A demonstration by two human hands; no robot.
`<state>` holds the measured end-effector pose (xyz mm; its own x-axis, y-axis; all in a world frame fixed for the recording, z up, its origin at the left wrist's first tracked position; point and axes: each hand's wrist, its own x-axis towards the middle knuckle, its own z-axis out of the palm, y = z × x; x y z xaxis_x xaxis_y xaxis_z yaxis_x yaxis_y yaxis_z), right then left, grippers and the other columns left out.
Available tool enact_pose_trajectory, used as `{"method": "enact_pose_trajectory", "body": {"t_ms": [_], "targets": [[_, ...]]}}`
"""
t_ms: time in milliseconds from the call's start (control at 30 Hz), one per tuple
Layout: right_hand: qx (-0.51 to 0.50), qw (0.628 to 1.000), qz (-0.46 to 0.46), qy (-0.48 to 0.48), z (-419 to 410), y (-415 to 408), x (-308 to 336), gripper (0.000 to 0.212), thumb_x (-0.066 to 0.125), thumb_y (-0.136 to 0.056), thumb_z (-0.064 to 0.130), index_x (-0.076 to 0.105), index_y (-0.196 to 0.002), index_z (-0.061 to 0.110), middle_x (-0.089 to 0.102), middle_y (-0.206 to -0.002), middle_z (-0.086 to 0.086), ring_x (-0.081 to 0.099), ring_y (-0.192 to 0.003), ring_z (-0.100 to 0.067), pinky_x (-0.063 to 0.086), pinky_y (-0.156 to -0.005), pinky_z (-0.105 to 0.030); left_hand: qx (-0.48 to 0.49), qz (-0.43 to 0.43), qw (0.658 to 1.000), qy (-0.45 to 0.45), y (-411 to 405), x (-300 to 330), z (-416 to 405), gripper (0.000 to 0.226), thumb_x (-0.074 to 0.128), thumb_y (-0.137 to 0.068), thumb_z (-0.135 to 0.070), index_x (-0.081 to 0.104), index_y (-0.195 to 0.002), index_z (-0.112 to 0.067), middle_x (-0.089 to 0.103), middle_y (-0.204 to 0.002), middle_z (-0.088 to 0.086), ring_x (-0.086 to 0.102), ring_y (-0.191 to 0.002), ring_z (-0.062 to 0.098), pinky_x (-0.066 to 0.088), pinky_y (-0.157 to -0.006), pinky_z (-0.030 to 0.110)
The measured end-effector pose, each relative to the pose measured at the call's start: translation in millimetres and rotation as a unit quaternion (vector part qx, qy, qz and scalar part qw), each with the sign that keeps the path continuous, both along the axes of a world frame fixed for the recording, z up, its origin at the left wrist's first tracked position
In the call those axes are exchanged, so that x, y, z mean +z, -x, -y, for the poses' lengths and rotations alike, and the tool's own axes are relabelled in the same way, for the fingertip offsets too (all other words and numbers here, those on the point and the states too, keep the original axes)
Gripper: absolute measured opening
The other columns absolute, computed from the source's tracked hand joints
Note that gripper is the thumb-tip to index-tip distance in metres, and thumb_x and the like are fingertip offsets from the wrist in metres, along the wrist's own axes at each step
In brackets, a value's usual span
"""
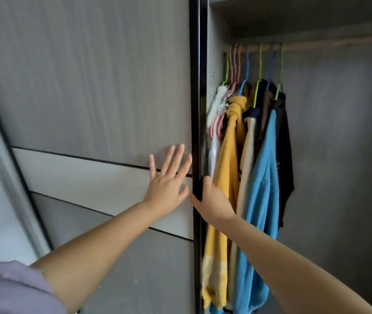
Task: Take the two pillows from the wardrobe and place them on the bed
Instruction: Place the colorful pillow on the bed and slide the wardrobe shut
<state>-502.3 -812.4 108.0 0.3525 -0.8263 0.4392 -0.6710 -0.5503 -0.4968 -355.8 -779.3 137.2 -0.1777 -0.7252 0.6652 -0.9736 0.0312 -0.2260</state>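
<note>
A grey sliding wardrobe door [90, 87] fills the left of the view, with a pale band across its middle. My left hand [167, 180] lies flat on the door, fingers spread. My right hand [212, 200] grips the door's black vertical edge [196, 109], fingers curled around it. To the right the wardrobe [339, 132] stands open. No pillows are in view, and no bed.
Several garments hang on coloured hangers from a rail [316, 45]: a yellow one [228, 166], a blue one [264, 189], a black one [284, 143]. A shelf [305, 17] runs above the rail. The wardrobe's dark back wall lies right of the clothes.
</note>
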Motion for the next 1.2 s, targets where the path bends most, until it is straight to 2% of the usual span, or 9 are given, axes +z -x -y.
{"method": "enact_pose_trajectory", "body": {"t_ms": [300, 400, 567, 800, 867, 967, 1033, 1100, 1200], "targets": [[-0.039, 0.999, 0.017, -0.007, -15, 36, 0, 0.035, 0.054, -0.092, 0.038, 0.039, -0.114, 0.015, 0.051, -0.063, 0.007, 0.051, -0.049, -0.009, 0.033, -0.04, -0.019, -0.048, 0.029, 0.997, 0.048, 30, 1, 2, 0.088, 0.065, -0.078, -0.045, 0.021, -0.148, -0.017, 0.002, -0.155, 0.007, 0.008, -0.143, 0.028, 0.014, -0.103, 0.071], [-0.06, 0.998, 0.01, 0.002, -19, 66, -2, 0.027, 0.053, -0.091, 0.039, 0.032, -0.096, 0.023, 0.046, -0.058, 0.007, 0.044, -0.045, -0.009, 0.028, -0.037, -0.019, -0.072, 0.017, 0.996, 0.047, 60, 0, -1, 0.089, 0.066, -0.077, -0.045, 0.021, -0.148, -0.017, 0.001, -0.154, 0.007, 0.005, -0.143, 0.028, 0.015, -0.104, 0.071], [-0.112, 0.994, -0.012, 0.013, -32, 126, -6, 0.032, 0.051, -0.091, 0.044, 0.024, -0.09, 0.025, 0.055, -0.064, 0.0, 0.054, -0.054, -0.024, 0.042, -0.047, -0.032, -0.115, 0.036, 0.991, 0.052, 116, 2, -3, 0.091, 0.07, -0.073, -0.045, 0.026, -0.147, -0.015, 0.01, -0.155, 0.007, 0.01, -0.142, 0.028, 0.017, -0.102, 0.072], [-0.227, 0.973, -0.043, 0.008, -55, 227, -10, 0.041, 0.044, -0.094, 0.045, 0.037, -0.119, 0.013, 0.069, -0.086, -0.005, 0.065, -0.078, -0.032, 0.051, -0.063, -0.036, -0.161, 0.107, 0.979, 0.068, 191, 1, -6, 0.094, 0.076, -0.066, -0.046, 0.032, -0.145, -0.02, 0.027, -0.155, 0.004, 0.02, -0.143, 0.02, 0.016, -0.105, 0.068], [-0.264, 0.962, -0.063, 0.035, -64, 256, -10, 0.047, 0.043, -0.096, 0.044, 0.035, -0.13, 0.013, 0.067, -0.111, -0.004, 0.065, -0.097, -0.029, 0.054, -0.075, -0.039, -0.159, 0.111, 0.978, 0.073, 202, -1, -6, 0.099, 0.077, -0.064, -0.051, 0.03, -0.146, -0.02, 0.02, -0.155, 0.002, 0.018, -0.142, 0.019, 0.017, -0.106, 0.066], [-0.318, 0.938, -0.07, 0.116, -78, 294, -9, 0.07, 0.052, -0.095, 0.029, 0.016, -0.151, 0.009, 0.025, -0.157, -0.011, 0.023, -0.145, -0.029, 0.035, -0.112, -0.047, -0.156, 0.113, 0.978, 0.075, 213, -8, -5, 0.104, 0.08, -0.058, -0.053, 0.033, -0.145, -0.02, 0.018, -0.154, 0.001, 0.025, -0.141, 0.019, 0.019, -0.106, 0.065], [-0.361, 0.909, -0.112, 0.176, -86, 313, 0, 0.083, 0.061, -0.09, 0.018, 0.006, -0.152, 0.011, 0.008, -0.16, -0.017, 0.0, -0.148, -0.035, 0.014, -0.118, -0.057, -0.155, 0.108, 0.979, 0.075, 221, -11, -4, 0.107, 0.082, -0.054, -0.054, 0.035, -0.144, -0.019, 0.026, -0.154, 0.003, 0.031, -0.14, 0.02, 0.02, -0.105, 0.066], [-0.354, 0.886, -0.156, 0.256, -90, 325, 14, 0.091, 0.072, -0.079, 0.015, 0.015, -0.151, 0.012, 0.017, -0.157, -0.024, 0.003, -0.145, -0.041, 0.013, -0.112, -0.066, -0.154, 0.102, 0.98, 0.079, 229, -14, -4, 0.11, 0.082, -0.053, -0.055, 0.034, -0.144, -0.017, 0.032, -0.152, 0.006, 0.033, -0.139, 0.022, 0.022, -0.104, 0.068], [-0.284, 0.861, -0.26, 0.331, -88, 328, 26, 0.096, 0.079, -0.071, 0.038, 0.025, -0.147, 0.016, 0.028, -0.153, -0.023, 0.012, -0.144, -0.039, 0.017, -0.108, -0.068, -0.162, 0.092, 0.979, 0.087, 247, -13, -4, 0.114, 0.081, -0.054, -0.057, 0.026, -0.145, -0.014, 0.027, -0.153, 0.007, 0.025, -0.14, 0.022, 0.02, -0.103, 0.069]]}}
